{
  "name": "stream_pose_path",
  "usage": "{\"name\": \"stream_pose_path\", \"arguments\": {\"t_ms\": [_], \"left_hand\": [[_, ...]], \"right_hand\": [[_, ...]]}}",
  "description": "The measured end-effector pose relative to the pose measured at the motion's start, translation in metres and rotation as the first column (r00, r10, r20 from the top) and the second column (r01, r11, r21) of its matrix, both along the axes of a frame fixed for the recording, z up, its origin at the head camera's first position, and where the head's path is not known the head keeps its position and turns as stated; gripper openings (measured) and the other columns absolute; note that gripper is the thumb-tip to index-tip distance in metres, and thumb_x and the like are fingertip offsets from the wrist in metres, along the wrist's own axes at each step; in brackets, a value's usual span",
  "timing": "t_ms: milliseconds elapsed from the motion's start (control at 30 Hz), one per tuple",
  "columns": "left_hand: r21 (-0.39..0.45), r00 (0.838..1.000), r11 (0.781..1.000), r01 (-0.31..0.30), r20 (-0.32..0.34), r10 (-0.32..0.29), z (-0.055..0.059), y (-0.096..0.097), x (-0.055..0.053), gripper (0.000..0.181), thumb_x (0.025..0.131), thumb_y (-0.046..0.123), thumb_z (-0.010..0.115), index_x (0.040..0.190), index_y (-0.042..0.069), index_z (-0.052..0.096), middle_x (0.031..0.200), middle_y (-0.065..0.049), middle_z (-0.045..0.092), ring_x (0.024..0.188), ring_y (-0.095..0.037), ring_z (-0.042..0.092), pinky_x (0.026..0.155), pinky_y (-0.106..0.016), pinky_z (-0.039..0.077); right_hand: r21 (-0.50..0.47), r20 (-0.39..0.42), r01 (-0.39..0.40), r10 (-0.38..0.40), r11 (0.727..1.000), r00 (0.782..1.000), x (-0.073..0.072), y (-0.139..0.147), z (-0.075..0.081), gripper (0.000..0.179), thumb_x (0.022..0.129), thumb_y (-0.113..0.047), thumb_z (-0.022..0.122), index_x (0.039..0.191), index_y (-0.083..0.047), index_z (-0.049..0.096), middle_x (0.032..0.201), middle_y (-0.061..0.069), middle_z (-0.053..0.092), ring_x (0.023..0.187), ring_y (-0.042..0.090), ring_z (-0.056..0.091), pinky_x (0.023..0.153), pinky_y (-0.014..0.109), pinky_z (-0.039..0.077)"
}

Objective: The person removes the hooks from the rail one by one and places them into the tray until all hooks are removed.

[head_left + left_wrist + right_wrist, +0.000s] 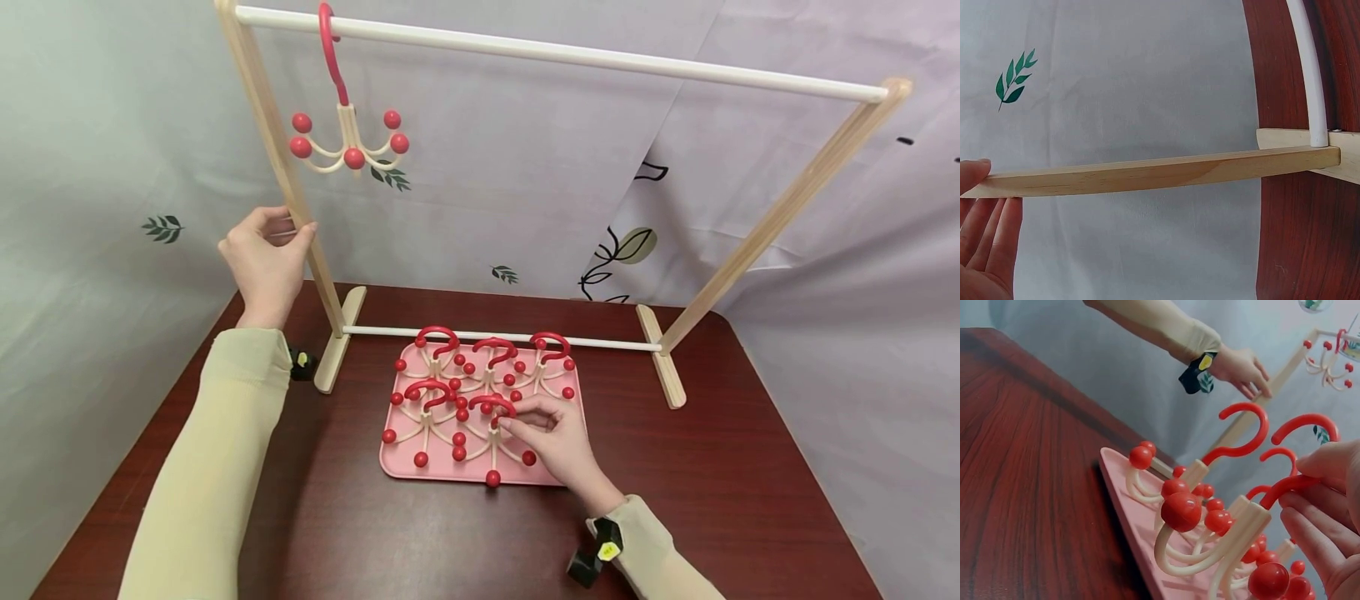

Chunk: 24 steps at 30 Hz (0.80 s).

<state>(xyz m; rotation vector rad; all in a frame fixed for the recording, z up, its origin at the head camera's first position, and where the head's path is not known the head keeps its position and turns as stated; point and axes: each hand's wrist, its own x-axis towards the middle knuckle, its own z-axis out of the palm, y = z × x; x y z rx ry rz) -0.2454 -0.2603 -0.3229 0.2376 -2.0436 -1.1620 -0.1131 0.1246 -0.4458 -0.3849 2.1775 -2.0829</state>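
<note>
In the head view my left hand (266, 262) grips the left wooden post (323, 279) of a rack, thumb on one side and fingers on the other, as the left wrist view also shows. My right hand (551, 437) pinches the red hook of the front right claw hanger (494, 436) over a pink tray (435, 477). That hanger has cream arms tipped with red balls. Several similar hangers (426, 419) sit close around it on the tray, hooks upward. Another claw hanger (347, 129) hangs from the white top bar (562, 54), near its left end.
A white lower bar (615, 343) joins the rack's wooden feet (662, 358) just behind the tray. The right post (780, 217) leans outward in view. Everything stands on a dark red-brown table (352, 517), with a pale leaf-print cloth (487, 167) behind.
</note>
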Motion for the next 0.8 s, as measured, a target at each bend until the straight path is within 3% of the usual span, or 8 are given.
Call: {"name": "stream_pose_path", "arguments": {"t_ms": [300, 467, 800], "left_hand": [[-0.004, 1.0, 1.0, -0.001, 0.001, 0.001, 0.0, 0.0, 0.0, 0.031, 0.088, 0.026, 0.082, 0.114, 0.01, 0.078, 0.104, -0.006, 0.077, 0.082, 0.001, 0.069, 0.079, -0.019, 0.057], [-0.008, 1.0, 1.0, 0.0, -0.009, 0.0, 0.0, 0.0, 0.0, 0.03, 0.088, 0.024, 0.082, 0.113, 0.009, 0.078, 0.104, -0.006, 0.077, 0.082, 0.0, 0.069, 0.079, -0.019, 0.057], [-0.007, 1.0, 1.0, 0.001, -0.006, -0.001, 0.0, 0.001, 0.001, 0.03, 0.088, 0.025, 0.082, 0.114, 0.009, 0.078, 0.105, -0.006, 0.077, 0.084, -0.001, 0.07, 0.08, -0.02, 0.058]], "right_hand": [[0.005, 0.002, 0.008, -0.008, 1.0, 1.0, -0.002, 0.001, -0.005, 0.023, 0.088, -0.001, 0.079, 0.106, 0.01, 0.071, 0.101, 0.019, 0.075, 0.092, 0.024, 0.074, 0.082, 0.032, 0.061], [0.012, -0.041, 0.015, -0.015, 1.0, 0.999, -0.004, 0.004, -0.007, 0.024, 0.088, -0.001, 0.079, 0.106, 0.011, 0.071, 0.102, 0.02, 0.075, 0.091, 0.024, 0.075, 0.081, 0.031, 0.061], [0.02, -0.076, 0.018, -0.016, 1.0, 0.997, -0.007, 0.006, -0.011, 0.028, 0.088, -0.002, 0.08, 0.108, 0.014, 0.069, 0.104, 0.03, 0.071, 0.09, 0.025, 0.075, 0.081, 0.032, 0.061]]}}
